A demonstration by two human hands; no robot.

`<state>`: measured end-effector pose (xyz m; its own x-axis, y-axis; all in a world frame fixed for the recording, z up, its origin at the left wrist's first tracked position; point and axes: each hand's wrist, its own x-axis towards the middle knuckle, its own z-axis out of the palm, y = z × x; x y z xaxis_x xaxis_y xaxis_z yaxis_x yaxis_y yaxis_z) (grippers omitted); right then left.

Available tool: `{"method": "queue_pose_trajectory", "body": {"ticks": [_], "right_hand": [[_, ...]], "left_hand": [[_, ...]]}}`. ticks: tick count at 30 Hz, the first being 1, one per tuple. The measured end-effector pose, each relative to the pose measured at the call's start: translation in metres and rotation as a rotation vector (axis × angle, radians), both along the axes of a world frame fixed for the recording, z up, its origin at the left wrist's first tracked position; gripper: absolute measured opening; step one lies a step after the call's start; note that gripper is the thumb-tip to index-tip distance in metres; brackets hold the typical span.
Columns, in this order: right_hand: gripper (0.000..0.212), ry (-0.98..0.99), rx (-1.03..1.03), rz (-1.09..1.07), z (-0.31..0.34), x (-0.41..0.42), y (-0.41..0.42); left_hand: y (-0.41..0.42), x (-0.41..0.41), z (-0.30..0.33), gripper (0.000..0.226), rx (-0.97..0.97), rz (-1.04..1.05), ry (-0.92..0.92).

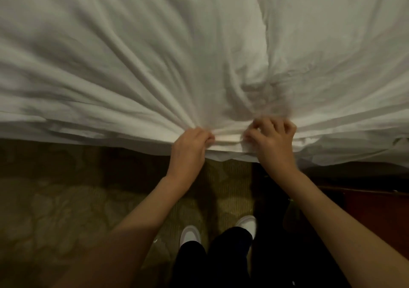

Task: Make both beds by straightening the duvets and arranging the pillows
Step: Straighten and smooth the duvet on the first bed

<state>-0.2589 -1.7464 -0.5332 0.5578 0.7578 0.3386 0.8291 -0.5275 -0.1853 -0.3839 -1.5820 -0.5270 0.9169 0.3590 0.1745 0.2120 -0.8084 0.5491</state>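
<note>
Both hands, left (190, 144) and right (272, 143), pinch the duvet (155, 55) hem at the bed's near edge, close together; soft, light, bunches into radiating creases, so likely better gripped wider apart along the hem.

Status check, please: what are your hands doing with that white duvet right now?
Left hand gripping the duvet edge. Right hand pinching it alongside. Cloth bunched, creases fanning out. Nothing blocking.
</note>
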Motion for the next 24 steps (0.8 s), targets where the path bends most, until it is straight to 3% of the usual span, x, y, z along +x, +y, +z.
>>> {"method": "queue_pose_trajectory", "body": {"ticks": [3,10,15,24], "right_hand": [[0.011,0.058,-0.007,0.085,-0.002,-0.027,-0.019],[0.024,0.19,-0.03,-0.013,-0.003,-0.023,-0.013],[0.036,0.197,-0.085,0.022,0.005,-0.025,-0.027],[0.036,0.313,-0.064,-0.166,0.064,0.0,-0.032]], "left_hand": [[-0.01,-0.029,0.007,0.025,-0.045,-0.018,0.033],[-0.002,-0.008,-0.009,0.021,-0.085,0.006,0.124],[-0.003,-0.019,-0.006,0.028,-0.045,-0.099,0.159],[0.003,0.033,0.062,0.034,0.146,-0.222,0.127]]}}
